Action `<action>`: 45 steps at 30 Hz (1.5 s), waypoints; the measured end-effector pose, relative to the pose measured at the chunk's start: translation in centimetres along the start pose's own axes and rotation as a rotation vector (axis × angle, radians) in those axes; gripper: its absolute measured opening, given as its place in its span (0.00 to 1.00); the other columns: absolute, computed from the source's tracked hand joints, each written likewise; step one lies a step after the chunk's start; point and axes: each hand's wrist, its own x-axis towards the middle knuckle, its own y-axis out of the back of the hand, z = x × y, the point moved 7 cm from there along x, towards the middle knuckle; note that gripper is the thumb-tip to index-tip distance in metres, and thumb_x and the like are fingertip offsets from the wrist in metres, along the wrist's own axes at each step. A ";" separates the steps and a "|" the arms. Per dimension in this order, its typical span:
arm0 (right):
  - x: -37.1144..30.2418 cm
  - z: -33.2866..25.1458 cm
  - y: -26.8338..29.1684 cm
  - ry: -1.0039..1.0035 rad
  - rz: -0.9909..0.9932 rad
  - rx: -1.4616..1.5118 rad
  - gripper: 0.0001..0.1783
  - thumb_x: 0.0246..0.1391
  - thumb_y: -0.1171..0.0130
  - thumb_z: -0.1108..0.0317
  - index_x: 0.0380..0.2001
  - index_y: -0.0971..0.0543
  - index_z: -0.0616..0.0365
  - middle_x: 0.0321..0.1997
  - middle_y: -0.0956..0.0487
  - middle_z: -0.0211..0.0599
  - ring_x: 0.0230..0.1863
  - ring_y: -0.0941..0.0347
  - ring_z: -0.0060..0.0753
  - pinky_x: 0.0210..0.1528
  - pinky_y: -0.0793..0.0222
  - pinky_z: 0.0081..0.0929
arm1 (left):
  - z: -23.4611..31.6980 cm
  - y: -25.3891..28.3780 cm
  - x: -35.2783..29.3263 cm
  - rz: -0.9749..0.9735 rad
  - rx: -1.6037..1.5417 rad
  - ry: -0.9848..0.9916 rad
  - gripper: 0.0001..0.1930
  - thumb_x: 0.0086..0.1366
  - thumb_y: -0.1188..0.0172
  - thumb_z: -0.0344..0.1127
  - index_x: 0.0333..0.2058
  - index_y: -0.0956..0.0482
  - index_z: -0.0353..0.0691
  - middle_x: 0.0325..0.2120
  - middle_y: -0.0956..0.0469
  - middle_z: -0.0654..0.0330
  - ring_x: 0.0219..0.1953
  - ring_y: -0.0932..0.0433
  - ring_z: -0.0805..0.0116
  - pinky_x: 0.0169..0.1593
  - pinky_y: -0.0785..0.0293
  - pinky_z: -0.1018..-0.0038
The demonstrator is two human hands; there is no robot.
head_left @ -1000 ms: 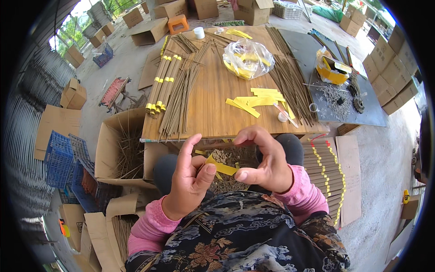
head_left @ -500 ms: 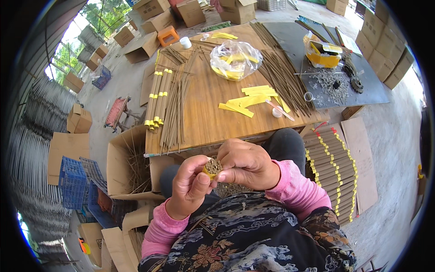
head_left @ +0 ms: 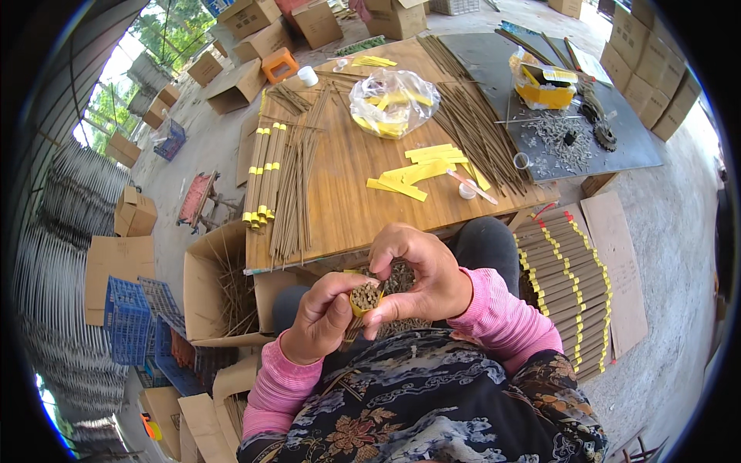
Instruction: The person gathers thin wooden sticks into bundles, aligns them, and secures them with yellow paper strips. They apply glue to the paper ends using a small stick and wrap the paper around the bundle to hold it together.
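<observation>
A bundle of thin brown sticks (head_left: 365,296), seen end-on, is held over my lap with a yellow paper band round its end. My left hand (head_left: 320,315) is closed round the bundle, thumb along its near side. At the bundle's right side, my right hand (head_left: 421,278) is curved, its thumb and forefinger apart with the thumb tip by the yellow band. Beyond my hands, yellow paper strips (head_left: 413,171) lie on the wooden table (head_left: 340,185). A white cup with a flat stick (head_left: 469,189) is beside them. Finished banded bundles (head_left: 262,174) lie at the table's left.
Loose sticks (head_left: 478,131) lie along the table's right side. A clear plastic bag (head_left: 394,104) holds more yellow strips. An open cardboard box (head_left: 208,289) stands left of my knee. Many banded bundles (head_left: 567,285) are stacked at right. Blue crates (head_left: 127,316) stand far left.
My right hand has opened away from its pinch at the band, its fingers lifting and spreading. The bundle has tilted a little, showing more of its stick ends and lower length.
</observation>
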 end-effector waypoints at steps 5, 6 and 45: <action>0.0 0.2 0.5 -0.037 0.034 -0.003 0.26 0.30 0.29 0.53 0.30 0.28 0.56 0.21 0.31 0.28 0.24 0.33 0.27 0.25 0.38 0.23 | 0.6 -0.3 0.7 0.006 0.107 -0.004 0.20 0.65 0.57 0.44 0.46 0.35 0.31 0.36 0.29 0.58 0.34 0.29 0.77 0.38 0.32 0.80; 0.0 0.4 0.6 -0.053 0.034 0.006 0.26 0.30 0.29 0.53 0.30 0.28 0.56 0.21 0.31 0.28 0.24 0.33 0.27 0.26 0.38 0.23 | 0.7 -0.3 0.8 0.011 0.149 -0.007 0.21 0.65 0.56 0.44 0.46 0.34 0.30 0.36 0.29 0.59 0.34 0.30 0.78 0.38 0.33 0.81; -6.5 9.8 13.3 -0.847 0.368 -0.100 0.08 0.55 0.50 0.71 0.34 0.27 0.67 0.23 0.27 0.29 0.23 0.34 0.15 0.26 0.37 0.13 | -5.1 4.7 4.7 0.447 -0.279 0.010 0.15 0.62 0.50 0.42 0.39 0.28 0.35 0.31 0.30 0.55 0.20 0.34 0.73 0.24 0.37 0.79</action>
